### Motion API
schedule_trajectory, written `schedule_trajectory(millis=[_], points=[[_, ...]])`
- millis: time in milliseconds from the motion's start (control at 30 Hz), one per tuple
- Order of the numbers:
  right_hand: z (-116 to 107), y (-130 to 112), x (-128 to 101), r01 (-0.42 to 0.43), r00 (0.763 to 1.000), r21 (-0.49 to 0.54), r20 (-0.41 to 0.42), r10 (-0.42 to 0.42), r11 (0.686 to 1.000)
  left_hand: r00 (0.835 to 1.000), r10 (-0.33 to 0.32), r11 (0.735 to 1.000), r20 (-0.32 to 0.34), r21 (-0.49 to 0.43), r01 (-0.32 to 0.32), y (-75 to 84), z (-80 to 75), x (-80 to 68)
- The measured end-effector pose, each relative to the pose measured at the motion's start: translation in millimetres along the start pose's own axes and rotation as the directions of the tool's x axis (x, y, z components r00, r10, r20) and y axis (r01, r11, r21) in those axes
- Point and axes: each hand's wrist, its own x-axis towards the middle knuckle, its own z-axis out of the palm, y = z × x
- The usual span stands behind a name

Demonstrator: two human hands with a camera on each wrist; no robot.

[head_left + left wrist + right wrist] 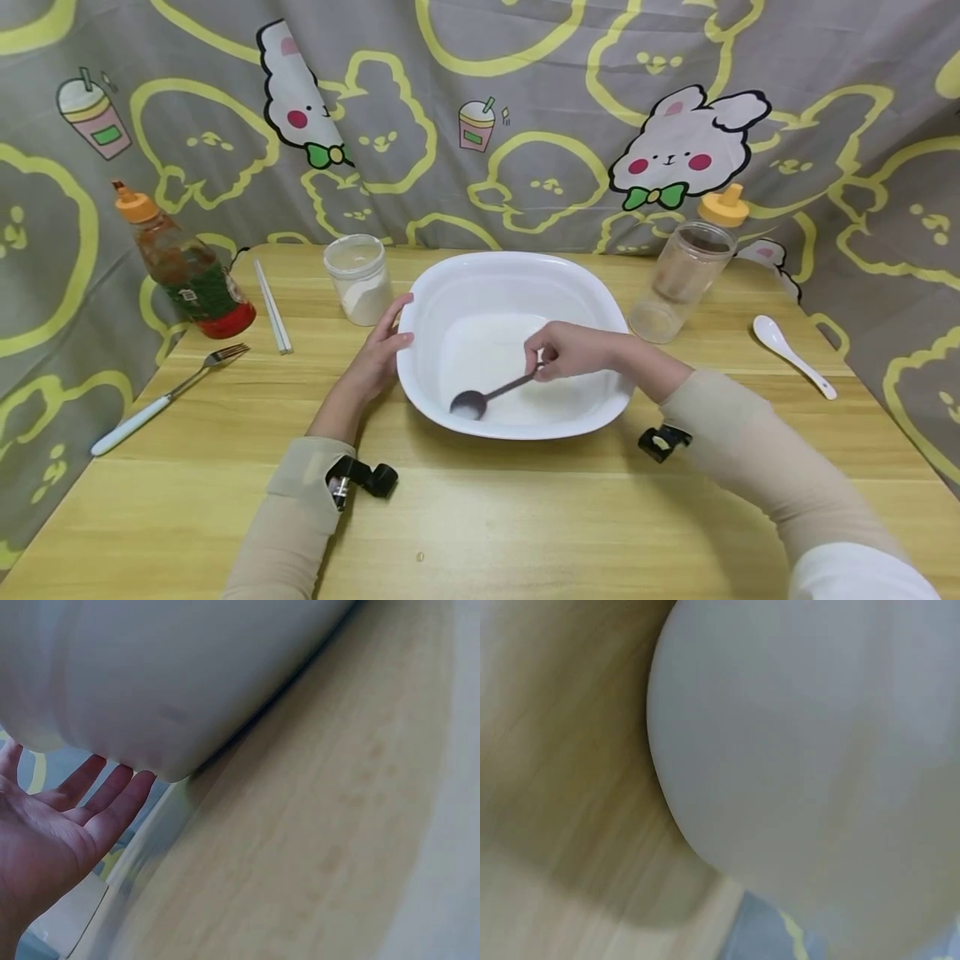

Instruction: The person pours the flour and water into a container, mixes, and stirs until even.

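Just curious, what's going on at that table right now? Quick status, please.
Left hand open, steadying bowl. Right hand pinching spoon, its tip in white powder at bowl's bottom. Nothing in the way.

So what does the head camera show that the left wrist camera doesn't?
Only the head view shows the right hand pinching a dark spoon inside the bowl, plus the sauce bottle, fork, chopsticks, powder jar, the clear jar with a yellow cap and a white spoon.

Only the left wrist view shows the open palm from close up and the bowl's outer wall from low down.

Both show the left hand with straight fingers against the white bowl on the wooden table.
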Motion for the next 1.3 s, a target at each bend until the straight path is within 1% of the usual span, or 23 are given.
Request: schedule_trajectory(millis=[67,133,200,267,367,467,567,700,767,833,900,933,1000,1033,1133,1200,1300], points=[[-4.1,0.4,-11.7,0.013,1.0,-0.045,0.026,-0.012,0.999,1.0,-0.005,1.0,-0.003,0.004,0.006,0.3,0.5,0.5],[-10.2,0.6,-23.0,0.013,0.999,-0.088,0.033,-0.01,0.996,1.0,-0.01,1.0,-0.012,0.009,0.01,0.7,1.0,0.6],[-17.2,1.5,-33.2,0.0,1.0,-0.133,0.023,0.003,0.991,1.0,-0.012,1.0,-0.017,0.011,0.012,1.0,1.1,0.6],[-24.8,2.1,-41.9,-0.041,0.999,-0.175,0.004,0.043,0.984,1.0,-0.011,1.0,-0.019,0.014,0.011,1.2,1.2,0.6],[-35.9,1.8,-51.5,-0.106,0.994,-0.25,-0.038,0.1,0.962,1.0,-0.012,1.0,-0.019,0.015,0.012,1.7,1.4,0.6],[-45.7,1.2,-57.0,-0.165,0.985,-0.32,-0.092,0.143,0.933,1.0,-0.016,1.0,-0.022,0.014,0.017,2.1,1.6,0.5],[-53.3,1.6,-58.0,-0.197,0.977,-0.377,-0.156,0.148,0.905,1.0,-0.021,1.0,-0.021,0.014,0.021,2.3,1.9,0.4],[-58.9,8.7,-50.0,-0.236,0.959,-0.4,-0.245,0.145,0.886,1.0,-0.024,1.0,-0.018,0.008,0.024,2.2,2.0,0.4],[-58.5,13.6,-41.7,-0.253,0.947,-0.383,-0.286,0.146,0.889,1.0,-0.023,1.0,-0.019,0.001,0.023,2.1,1.9,0.1],[-55.2,19.2,-31.2,-0.265,0.934,-0.345,-0.323,0.151,0.9,1.0,-0.021,1.0,-0.021,-0.001,0.021,1.9,1.5,-0.5],[-49.8,23.1,-19.8,-0.254,0.929,-0.279,-0.337,0.154,0.926,0.999,-0.022,1.0,-0.025,-0.005,0.022,1.6,1.1,-1.1],[-46.5,24.7,-14.7,-0.242,0.931,-0.233,-0.331,0.157,0.942,0.999,-0.023,1.0,-0.026,-0.004,0.023,1.4,1.0,-1.3],[-39.7,26.7,-6.2,-0.217,0.939,-0.132,-0.301,0.169,0.967,0.999,-0.028,1.0,-0.023,-0.009,0.028,1.1,1.1,-1.5],[-36.5,26.5,-3.4,-0.212,0.944,-0.078,-0.275,0.183,0.974,0.999,-0.032,0.999,-0.021,-0.011,0.031,0.9,1.2,-1.5],[-30.0,24.5,-1.6,-0.203,0.96,0.032,-0.189,0.206,0.979,0.999,-0.038,0.999,-0.016,-0.013,0.038,0.8,1.3,-1.1],[-28.7,20.8,-5.3,-0.208,0.966,0.06,-0.146,0.215,0.976,0.999,-0.038,0.999,-0.019,-0.005,0.038,1.2,1.0,-0.6],[-31.1,15.1,-15.2,-0.221,0.968,0.032,-0.117,0.223,0.975,0.999,-0.033,0.999,-0.023,0.014,0.033,1.9,0.6,0.4]])
